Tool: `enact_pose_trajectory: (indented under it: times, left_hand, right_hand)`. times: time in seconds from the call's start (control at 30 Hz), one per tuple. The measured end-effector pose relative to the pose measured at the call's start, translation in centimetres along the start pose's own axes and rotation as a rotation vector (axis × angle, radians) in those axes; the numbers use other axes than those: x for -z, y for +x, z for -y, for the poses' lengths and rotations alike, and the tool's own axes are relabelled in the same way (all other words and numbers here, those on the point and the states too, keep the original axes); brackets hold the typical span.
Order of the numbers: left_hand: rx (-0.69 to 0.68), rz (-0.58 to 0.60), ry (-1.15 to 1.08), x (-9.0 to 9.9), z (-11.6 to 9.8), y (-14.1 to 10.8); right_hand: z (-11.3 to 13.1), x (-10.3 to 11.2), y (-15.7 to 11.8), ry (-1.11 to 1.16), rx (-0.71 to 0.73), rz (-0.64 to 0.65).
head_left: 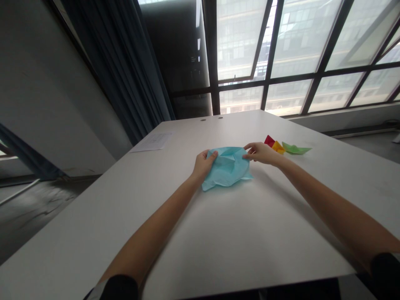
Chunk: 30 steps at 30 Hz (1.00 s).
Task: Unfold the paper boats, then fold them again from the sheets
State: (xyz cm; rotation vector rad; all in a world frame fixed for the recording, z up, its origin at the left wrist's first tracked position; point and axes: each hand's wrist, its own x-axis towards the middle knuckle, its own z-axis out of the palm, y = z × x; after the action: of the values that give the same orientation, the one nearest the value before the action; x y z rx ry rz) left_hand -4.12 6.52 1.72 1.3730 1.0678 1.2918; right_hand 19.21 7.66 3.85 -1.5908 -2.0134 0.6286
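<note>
A creased sheet of light blue paper [229,168] is held up between my two hands, its lower edge near the white table. My left hand [204,163] pinches its left edge, with the thumb lying on the near face. At the upper right edge, my right hand [258,152] grips the paper between thumb and fingers. Folds and a raised flap show in the paper's middle, and a pointed corner sticks out at the lower right. The fingers behind the sheet are hidden.
Folded paper pieces stand just beyond my right hand: a red one [269,141], a yellow one [278,147] and a green paper boat [296,148]. A printed white sheet [152,141] lies on the white table [237,233] at the left edge. Windows and a dark curtain are behind.
</note>
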Motion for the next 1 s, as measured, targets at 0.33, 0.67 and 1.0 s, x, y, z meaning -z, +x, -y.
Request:
enact_pose_trajectory:
  times: [0.33,0.67,1.0]
  left_hand:
    - [-0.414,-0.04,0.576,0.2,-0.5,-0.5]
    - [-0.255,-0.086,0.593,0.2,-0.4,-0.1]
    - [0.099,-0.198,-0.04,0.0,-0.7,0.2]
  right_hand:
    - [0.5,-0.1,0.0,0.008,0.103,-0.026]
    - [1.5,0.5,-0.5,-0.043,0.143,-0.097]
    - [1.4,0.6,-0.8,-0.062,0.115,-0.112]
